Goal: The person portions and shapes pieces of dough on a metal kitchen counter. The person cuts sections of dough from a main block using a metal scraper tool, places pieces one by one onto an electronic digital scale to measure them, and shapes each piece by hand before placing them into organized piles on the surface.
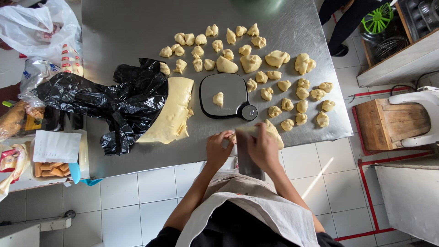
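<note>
Head view: right hand [264, 147] grips flat metal scraper [249, 158]; left hand [219, 148] pinches soft (pale) dough [274, 133].

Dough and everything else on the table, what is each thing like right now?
Scale: flat on the table, one dough piece on it.
Dough slab: lying on the black bag, partly cut away.
Small pieces: portioned, spread apart.
Scraper: held by the right hand.
Left hand: pressing the dough strip.
</note>
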